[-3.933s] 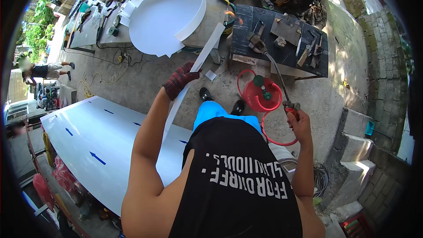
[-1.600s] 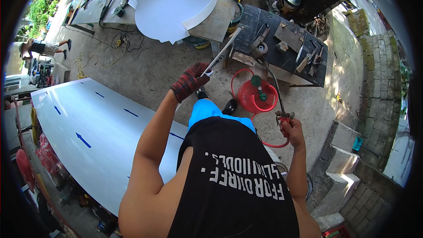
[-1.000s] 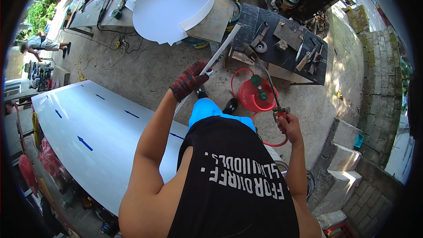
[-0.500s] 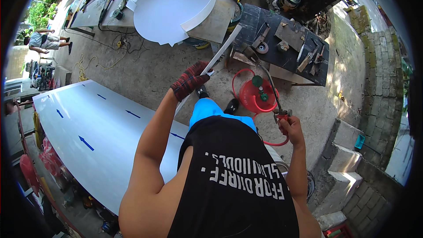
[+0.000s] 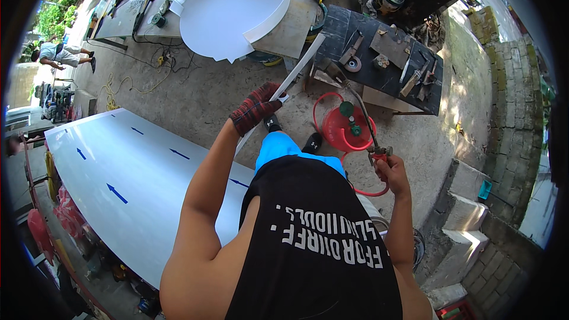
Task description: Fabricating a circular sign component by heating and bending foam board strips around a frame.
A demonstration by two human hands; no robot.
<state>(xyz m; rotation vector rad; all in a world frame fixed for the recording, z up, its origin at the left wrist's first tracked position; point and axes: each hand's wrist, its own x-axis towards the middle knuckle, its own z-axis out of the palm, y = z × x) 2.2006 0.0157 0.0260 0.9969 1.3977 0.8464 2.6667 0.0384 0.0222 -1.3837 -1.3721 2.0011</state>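
My left hand (image 5: 256, 108), in a dark red and black knitted glove, is closed around a long, narrow white strip (image 5: 303, 64). The strip slants up to the right, its far end close to the black table. Bare, my right hand (image 5: 393, 175) grips the handle of a gas torch (image 5: 368, 120). From there the torch's bent neck runs up and left, with its burner head near the table's edge and the strip's far part. No flame can be made out. A red hose (image 5: 372, 194) loops below my right hand, beside a red gas cylinder (image 5: 339, 135) with a green regulator (image 5: 346, 109).
On the left lies a big glossy white sheet (image 5: 136, 166) with blue arrows. A round white tray-like form (image 5: 234, 12) rests on the cluttered far bench. Tools and a grinding disc lie on the black table (image 5: 332, 29). Concrete steps (image 5: 465, 201) stand right; a person (image 5: 65, 54) is far left.
My hands, the strip and the torch stay almost where they were; the torch head shifts very slightly up and left. At far left the other person's arms and posture have changed.
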